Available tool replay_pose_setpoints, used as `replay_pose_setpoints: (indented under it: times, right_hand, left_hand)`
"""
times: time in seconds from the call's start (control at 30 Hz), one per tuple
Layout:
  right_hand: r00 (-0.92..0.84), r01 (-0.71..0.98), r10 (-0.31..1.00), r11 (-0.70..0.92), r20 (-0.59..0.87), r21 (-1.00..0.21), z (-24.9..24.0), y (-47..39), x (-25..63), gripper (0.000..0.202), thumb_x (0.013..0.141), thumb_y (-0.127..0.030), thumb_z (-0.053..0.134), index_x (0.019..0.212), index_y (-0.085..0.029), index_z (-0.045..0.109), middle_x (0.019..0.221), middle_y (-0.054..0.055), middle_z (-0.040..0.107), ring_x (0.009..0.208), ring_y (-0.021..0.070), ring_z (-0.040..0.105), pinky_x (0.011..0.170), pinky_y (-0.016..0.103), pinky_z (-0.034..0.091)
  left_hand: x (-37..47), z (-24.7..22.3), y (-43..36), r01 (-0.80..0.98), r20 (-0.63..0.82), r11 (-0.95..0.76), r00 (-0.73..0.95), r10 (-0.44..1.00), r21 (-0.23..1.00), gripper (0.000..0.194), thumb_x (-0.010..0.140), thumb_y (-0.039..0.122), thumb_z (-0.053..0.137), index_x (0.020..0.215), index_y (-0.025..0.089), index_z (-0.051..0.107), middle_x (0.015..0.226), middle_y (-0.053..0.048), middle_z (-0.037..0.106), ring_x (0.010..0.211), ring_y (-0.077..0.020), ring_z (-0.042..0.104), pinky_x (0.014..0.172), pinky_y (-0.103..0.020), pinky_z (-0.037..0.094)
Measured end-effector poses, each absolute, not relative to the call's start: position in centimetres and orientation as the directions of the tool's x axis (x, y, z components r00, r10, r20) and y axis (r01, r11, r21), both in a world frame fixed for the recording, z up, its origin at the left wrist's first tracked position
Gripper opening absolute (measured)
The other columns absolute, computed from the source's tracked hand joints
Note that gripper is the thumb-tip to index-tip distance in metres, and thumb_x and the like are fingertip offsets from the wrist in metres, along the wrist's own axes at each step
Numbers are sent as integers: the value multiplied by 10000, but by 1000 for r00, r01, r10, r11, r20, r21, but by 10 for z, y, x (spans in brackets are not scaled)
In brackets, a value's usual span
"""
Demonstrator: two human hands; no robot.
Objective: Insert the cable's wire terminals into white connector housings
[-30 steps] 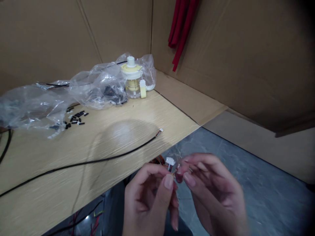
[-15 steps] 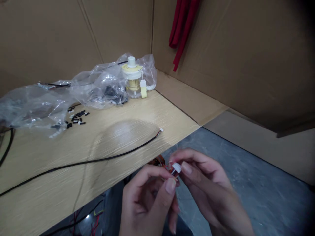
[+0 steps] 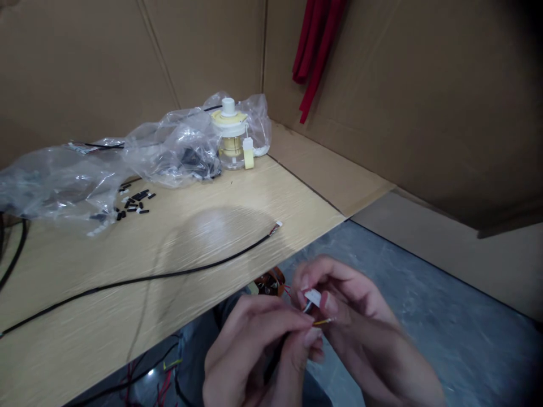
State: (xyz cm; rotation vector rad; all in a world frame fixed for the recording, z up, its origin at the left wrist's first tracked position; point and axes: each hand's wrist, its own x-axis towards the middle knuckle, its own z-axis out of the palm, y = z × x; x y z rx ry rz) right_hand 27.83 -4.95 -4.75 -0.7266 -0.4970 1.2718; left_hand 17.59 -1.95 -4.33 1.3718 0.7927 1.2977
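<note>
Between the thumb and fingers of my right hand (image 3: 352, 311) is a small white connector (image 3: 313, 297), held just past the table's front edge. My left hand (image 3: 263, 345) pinches a thin yellow wire (image 3: 321, 322), whose pale tip points toward my right thumb. A white wire (image 3: 307, 307) runs from the connector down toward my left fingers. Whether the yellow wire touches the connector I cannot tell. A black cable (image 3: 169, 275) lies across the table, with short coloured wires and a white plug (image 3: 278, 224) at its end.
Clear plastic bags (image 3: 169, 147) lie along the back of the wooden table (image 3: 76, 260). A jar with a yellow-white lid (image 3: 231, 135) stands beside them. Several small black pieces (image 3: 136, 200) are scattered nearby. Red strips (image 3: 316, 56) hang on the cardboard wall (image 3: 407, 113).
My left hand has turned, its fingers now closed on the yellow wire, which has come into clear view. The white connector has shifted slightly right and down with my right hand.
</note>
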Motion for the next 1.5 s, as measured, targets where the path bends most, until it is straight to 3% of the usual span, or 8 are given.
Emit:
replay_pose_setpoints:
  times: [0.27, 0.5, 0.67, 0.9, 1.1, 1.27, 1.37, 1.5]
  right_hand:
    - [280, -683, 945, 75, -166, -726, -43, -49, 278, 110, 754, -258, 730, 813, -184, 675, 738, 1, 562, 645, 64, 539, 586, 133, 490]
    - [246, -720, 959, 83, -142, -689, -45, -49, 279, 92, 768, -233, 714, 840, -187, 682, 728, -2, 579, 619, 60, 540, 565, 137, 493]
    - [183, -760, 977, 68, -112, -647, -52, -51, 280, 84, 790, -226, 698, 862, -184, 690, 746, -3, 598, 610, 52, 541, 547, 133, 466]
    - [160, -746, 987, 109, -18, -657, -51, -50, 277, 68, 804, -203, 684, 847, -158, 711, 728, 5, 595, 598, 39, 517, 544, 121, 441]
    - [279, -725, 957, 154, -82, -671, -50, -47, 270, 81, 786, -204, 705, 857, -167, 716, 727, -2, 619, 592, 37, 546, 550, 107, 462]
    - [454, -664, 884, 252, -111, -704, -49, -45, 256, 61, 774, -207, 712, 832, -189, 724, 739, -5, 630, 595, 38, 546, 547, 98, 467]
    - [537, -596, 836, 285, -110, -751, -51, -46, 250, 62, 765, -222, 719, 820, -193, 724, 719, -5, 624, 577, 43, 536, 537, 104, 466]
    - [549, -579, 827, 273, -120, -768, -54, -47, 247, 57, 773, -226, 712, 823, -202, 721, 705, -8, 620, 580, 45, 529, 555, 111, 465]
  left_hand:
    - [158, -49, -8, 135, 641, -745, 425, 639, 653, 254, 754, -2, 615, 938, 172, 633, 923, 11, 625, 793, -31, 652, 773, -25, 498]
    - [160, -41, -12, -146, 83, -16, 466, 881, 989, 177, 820, 115, 621, 828, 276, 695, 938, 30, 608, 767, -73, 638, 671, -137, 563]
    - [144, -29, 13, -77, -229, 445, 773, 591, 892, 113, 786, 160, 677, 761, 245, 747, 967, -15, 546, 791, -99, 610, 646, -164, 562]
    - [143, -20, 21, -45, -364, 659, 804, 470, 751, 129, 743, 119, 706, 647, 202, 732, 843, -9, 578, 721, -79, 602, 599, -128, 537]
    - [146, -32, 8, -115, 40, 20, 497, 867, 993, 117, 791, 101, 642, 786, 213, 673, 766, 25, 639, 703, -79, 634, 641, -128, 537]
    - [138, -40, 11, 136, 534, -726, 590, 606, 674, 226, 758, 12, 632, 951, 130, 632, 819, -14, 686, 727, -92, 678, 682, -102, 566]
    - [144, -44, 7, 280, 664, -823, 491, 565, 494, 146, 780, 56, 617, 919, 97, 636, 815, -24, 689, 725, -67, 678, 734, -53, 534]
    - [154, -54, -3, 418, 670, -696, 235, 704, 584, 118, 838, 77, 537, 890, 125, 632, 877, -27, 674, 780, -61, 664, 775, -79, 518]
